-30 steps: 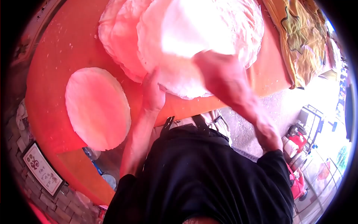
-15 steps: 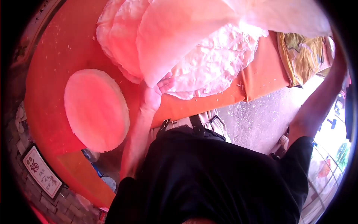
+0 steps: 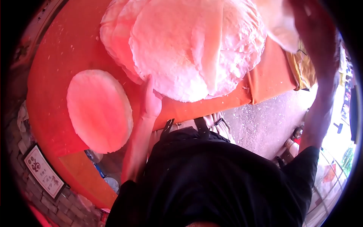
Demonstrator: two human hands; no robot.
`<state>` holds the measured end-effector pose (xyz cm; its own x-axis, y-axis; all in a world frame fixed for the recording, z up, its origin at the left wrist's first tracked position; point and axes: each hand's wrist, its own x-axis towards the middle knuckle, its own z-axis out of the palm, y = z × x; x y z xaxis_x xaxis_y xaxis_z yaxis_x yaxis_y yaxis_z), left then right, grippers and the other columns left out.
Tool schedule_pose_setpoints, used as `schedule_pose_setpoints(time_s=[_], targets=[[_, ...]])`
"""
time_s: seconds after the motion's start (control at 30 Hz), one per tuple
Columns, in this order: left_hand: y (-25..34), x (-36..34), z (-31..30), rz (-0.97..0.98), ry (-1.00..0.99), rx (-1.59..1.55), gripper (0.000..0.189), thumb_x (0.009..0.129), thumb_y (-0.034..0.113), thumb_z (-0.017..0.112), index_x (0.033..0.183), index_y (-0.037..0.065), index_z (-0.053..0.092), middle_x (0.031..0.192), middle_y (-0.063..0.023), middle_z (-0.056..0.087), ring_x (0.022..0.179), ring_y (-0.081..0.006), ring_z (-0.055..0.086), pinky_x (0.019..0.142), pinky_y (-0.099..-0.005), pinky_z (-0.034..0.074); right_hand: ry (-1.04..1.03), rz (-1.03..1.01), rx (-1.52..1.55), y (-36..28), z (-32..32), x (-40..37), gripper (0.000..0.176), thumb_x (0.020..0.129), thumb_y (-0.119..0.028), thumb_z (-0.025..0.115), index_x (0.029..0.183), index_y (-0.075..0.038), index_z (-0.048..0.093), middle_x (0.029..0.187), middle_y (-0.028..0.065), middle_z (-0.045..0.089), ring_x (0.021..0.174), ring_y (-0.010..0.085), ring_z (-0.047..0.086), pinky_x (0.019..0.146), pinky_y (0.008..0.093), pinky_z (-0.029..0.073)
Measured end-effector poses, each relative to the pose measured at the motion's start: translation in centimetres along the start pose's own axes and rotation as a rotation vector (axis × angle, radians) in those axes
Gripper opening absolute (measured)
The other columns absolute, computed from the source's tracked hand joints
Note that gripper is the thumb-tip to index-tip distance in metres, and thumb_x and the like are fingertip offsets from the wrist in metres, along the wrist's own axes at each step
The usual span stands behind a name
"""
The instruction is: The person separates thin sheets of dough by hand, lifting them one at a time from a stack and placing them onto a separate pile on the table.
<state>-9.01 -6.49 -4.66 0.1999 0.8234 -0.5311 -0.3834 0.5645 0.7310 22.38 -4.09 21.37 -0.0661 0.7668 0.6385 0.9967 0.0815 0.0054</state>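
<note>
Left hand (image 3: 149, 100) is laid flat with the fingers stretched out, pressed against the near edge of the big stack of thin round sheets (image 3: 177, 53), not gripping anything as far as I can see. Right hand (image 3: 315, 26) is raised up at the far right, blurry and in shadow. A loose thin sheet (image 3: 280, 28) meets it there, clear of the stack, but honestly can't tell if the fingers are closed on it. The big stack sits at the far side of the orange table (image 3: 56, 53), sheets a bit crooked. To the left of it, apart, lies a smaller round pile (image 3: 99, 109). Yellow patterned cloth (image 3: 302, 66) on the right, framed sign (image 3: 42, 171) down at lower left.
</note>
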Motion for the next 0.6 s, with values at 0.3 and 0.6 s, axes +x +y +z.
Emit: schedule_pose_setpoints(time_s=[0.3, 0.6], targets=[[6.6, -2.0, 1.9, 0.607, 0.329, 0.902, 0.036, 0.090, 0.017, 0.061, 0.119, -0.002, 0.055, 0.109, -0.0104, 0.060, 0.097, -0.0177, 0.058, 0.082, -0.0315, 0.049, -0.037, -0.027, -0.023, 4.8, 1.4, 2.9, 0.010, 0.086, -0.008, 0.060, 0.085, 0.001, 0.066, 0.075, 0.0109, 0.066, 0.071, 0.0196, 0.063, 0.067, 0.0314, 0.048], [-2.1, 2.3, 9.5, 0.162, -0.177, 0.707, 0.051, 0.081, 0.025, 0.066, 0.120, -0.005, 0.053, 0.095, -0.0176, 0.066, 0.087, -0.0259, 0.066, 0.072, -0.0356, 0.052, 0.025, -0.229, 0.070, 3.8, 2.2, 3.4, 0.009, 0.086, -0.008, 0.061, 0.087, 0.000, 0.064, 0.076, 0.0103, 0.064, 0.069, 0.0209, 0.062, 0.065, 0.0312, 0.048]])
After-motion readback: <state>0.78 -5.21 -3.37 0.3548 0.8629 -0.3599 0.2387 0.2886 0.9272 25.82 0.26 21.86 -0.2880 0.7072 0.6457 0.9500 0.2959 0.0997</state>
